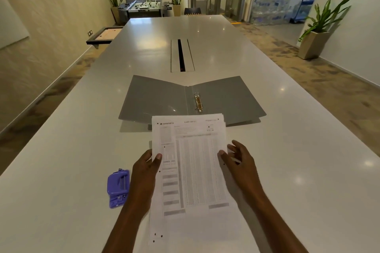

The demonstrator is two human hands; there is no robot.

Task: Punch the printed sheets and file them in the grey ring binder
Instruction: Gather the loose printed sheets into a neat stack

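Note:
A stack of printed sheets (193, 162) is held above the white table (72, 160), with its far edge over the near edge of the grey ring binder (156, 98). The binder lies open and flat, its metal rings (198, 102) shut at the spine. My left hand (145, 172) grips the stack's left edge, thumb on top. My right hand (239, 160) holds the right edge, fingers partly spread. Small punched holes show along the left edge of the sheets. A purple hole punch (118, 188) lies on the table just left of my left wrist.
A cable slot (182, 55) runs along the table's middle beyond the binder. At the room's far end stand a foosball table (145, 7) and several potted plants. Stacked water bottles (271, 6) sit behind glass at the right.

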